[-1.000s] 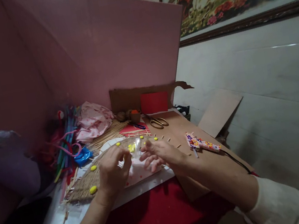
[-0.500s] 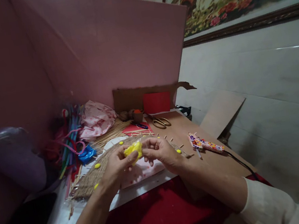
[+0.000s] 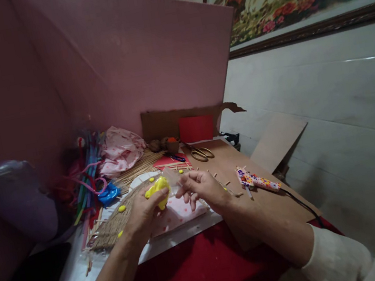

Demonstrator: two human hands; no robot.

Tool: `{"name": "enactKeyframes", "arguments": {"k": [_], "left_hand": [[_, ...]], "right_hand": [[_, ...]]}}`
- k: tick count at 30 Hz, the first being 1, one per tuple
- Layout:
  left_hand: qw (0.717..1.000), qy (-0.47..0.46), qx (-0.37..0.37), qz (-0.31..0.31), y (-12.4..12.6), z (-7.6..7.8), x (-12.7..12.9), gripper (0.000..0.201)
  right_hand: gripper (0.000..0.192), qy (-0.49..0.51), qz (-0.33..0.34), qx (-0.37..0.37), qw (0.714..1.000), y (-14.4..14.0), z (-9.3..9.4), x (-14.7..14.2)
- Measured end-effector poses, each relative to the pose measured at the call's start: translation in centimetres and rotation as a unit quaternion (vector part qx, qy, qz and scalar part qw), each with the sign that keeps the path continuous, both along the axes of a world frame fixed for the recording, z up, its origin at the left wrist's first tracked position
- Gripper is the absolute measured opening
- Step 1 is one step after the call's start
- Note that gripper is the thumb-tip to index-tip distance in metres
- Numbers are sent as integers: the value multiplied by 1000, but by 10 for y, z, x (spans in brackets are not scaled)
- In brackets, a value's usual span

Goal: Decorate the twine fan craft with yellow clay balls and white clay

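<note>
My left hand [image 3: 146, 214] is closed around a lump of soft yellow clay [image 3: 160, 192] in a clear plastic bag [image 3: 171, 176], whose loose end sticks up to the right. Just right of the bag is my right hand [image 3: 198, 188], thumb and fingertips pinched together; what they hold, if anything, is too small to make out. Below both hands lies a curved piece wound with brown twine [image 3: 110, 229], with several flat yellow dots [image 3: 122, 208] and short sticks at its edge. Pink dotted fabric [image 3: 177, 216] fills its inner side.
Gold-handled scissors [image 3: 202, 153] lie on brown cardboard [image 3: 268, 211], left of a flower-patterned glue gun [image 3: 257, 181] with a black cord. Pipe cleaners [image 3: 91, 152], a blue packet [image 3: 109, 194] and crumpled pink fabric [image 3: 120, 150] crowd the left. A pink panel [image 3: 145, 65] stands behind.
My right fingers have come away from the yellow clay, leaving a gap. The left hand has shifted slightly left with the clay, and the bag's clear end now stands out.
</note>
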State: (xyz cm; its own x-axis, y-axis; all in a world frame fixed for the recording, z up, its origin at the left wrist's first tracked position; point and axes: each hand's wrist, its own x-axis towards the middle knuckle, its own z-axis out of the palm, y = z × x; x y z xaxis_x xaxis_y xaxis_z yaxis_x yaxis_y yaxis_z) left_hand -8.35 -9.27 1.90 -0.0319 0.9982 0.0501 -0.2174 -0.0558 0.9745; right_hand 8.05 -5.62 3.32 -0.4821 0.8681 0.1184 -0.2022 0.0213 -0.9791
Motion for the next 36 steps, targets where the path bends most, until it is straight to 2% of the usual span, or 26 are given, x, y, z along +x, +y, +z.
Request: {"name": "enactKeyframes", "arguments": {"k": [5,10,15,22,30,36], "left_hand": [[1000,13,13,-20,-2,2,-1,22],[995,15,20,-96,-5,4,-8,29],[994,75,27,-70,-6,6,-11,28],[991,104,46,-64,-8,10,-4,28],[988,120,85,-45,-9,13,-8,25],[991,109,57,-57,-11,13,-7,27]], "right_hand": [[28,20,-14,31,999,-3,1,-2],[21,-15,23,58,998,-9,10,9],[22,-90,68,77,991,-14,8,14],[22,-126,0,123,984,-14,-5,9],[21,-127,24,111,985,-11,3,16],[19,-142,-23,166,976,-11,-2,19]]}}
